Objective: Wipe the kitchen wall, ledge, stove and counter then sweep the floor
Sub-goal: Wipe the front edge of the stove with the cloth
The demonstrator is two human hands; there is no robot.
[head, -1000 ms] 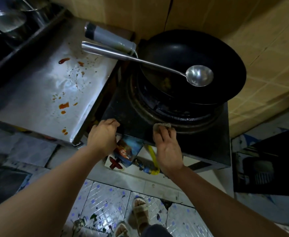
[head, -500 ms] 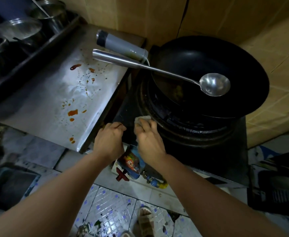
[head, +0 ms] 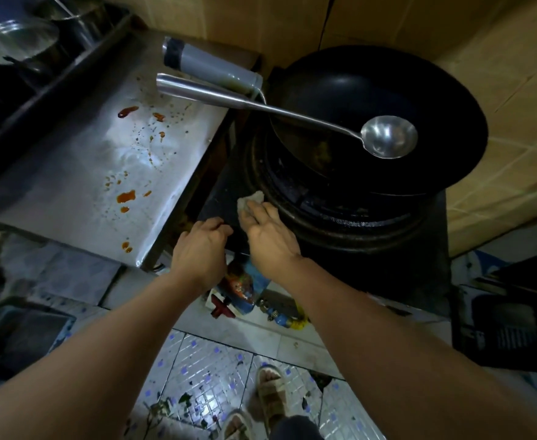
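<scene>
Pressing flat with straight fingers, your right hand (head: 268, 235) pushes the soft, light rag (head: 248, 201) on the black stove (head: 413, 268), while your left hand (head: 201, 247), just beside it, curls on the stove edge; keep your palm on top so the rag won't bunch.

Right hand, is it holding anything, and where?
The right hand presses a pale cloth flat under its fingers onto the stove, covering the cloth's near part.

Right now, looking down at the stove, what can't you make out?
All in the head view:
- Most of the cloth: the right hand presses flat over it.
- Left hand fingertips: curled over the stove edge, grip unclear.
- Colourful packet below the stove: hidden by both wrists, print blurred.
- Pots top left: dark, cut off by the edge.
</scene>
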